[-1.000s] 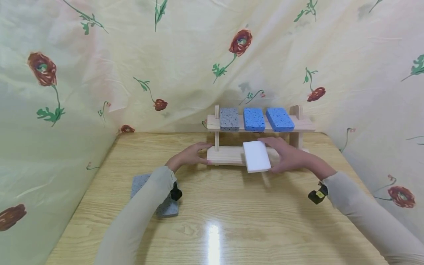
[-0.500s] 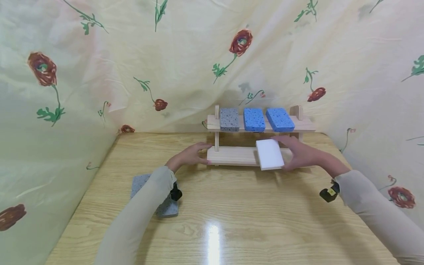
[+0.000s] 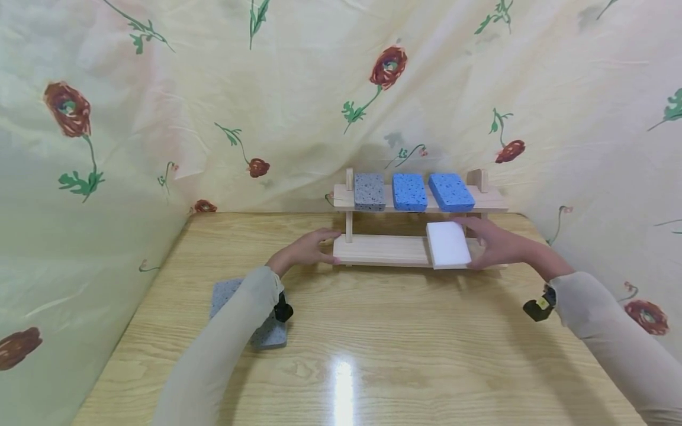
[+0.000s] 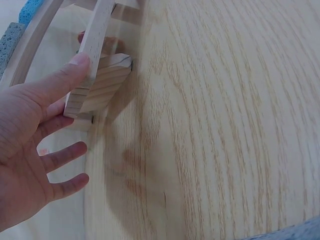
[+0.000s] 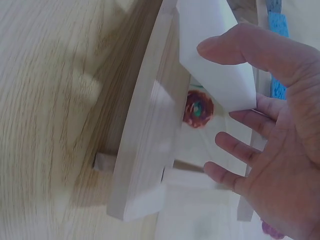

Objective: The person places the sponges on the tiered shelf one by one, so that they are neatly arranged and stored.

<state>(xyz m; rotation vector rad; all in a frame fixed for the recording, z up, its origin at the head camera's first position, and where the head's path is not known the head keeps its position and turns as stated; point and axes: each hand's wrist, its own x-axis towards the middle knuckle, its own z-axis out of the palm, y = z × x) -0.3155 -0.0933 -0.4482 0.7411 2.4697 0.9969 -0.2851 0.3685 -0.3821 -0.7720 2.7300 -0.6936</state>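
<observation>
My right hand (image 3: 496, 241) pinches a white rectangular sponge (image 3: 449, 245) by its right side, thumb at the near edge and fingers at the far one. The sponge is tilted over the right part of the lower board of a two-tier wooden shelf (image 3: 380, 249). In the right wrist view, the thumb lies on the sponge (image 5: 212, 65) and the other fingers spread behind it. My left hand (image 3: 308, 247) grips the left end of the lower board. In the left wrist view its thumb presses on the board's corner (image 4: 80, 92), with the index finger under it.
On the upper board stand a grey speckled sponge (image 3: 369, 192) and two blue speckled sponges (image 3: 409, 192). Grey sponges (image 3: 270, 334) lie on the wooden table (image 3: 405, 355) at left, partly covered by my left forearm. A flowered cloth (image 3: 298, 89) hangs behind the shelf.
My right hand has carried the white sponge to the right along the lower board, with the sponge slightly farther back. My left hand stays in place on the shelf's end.
</observation>
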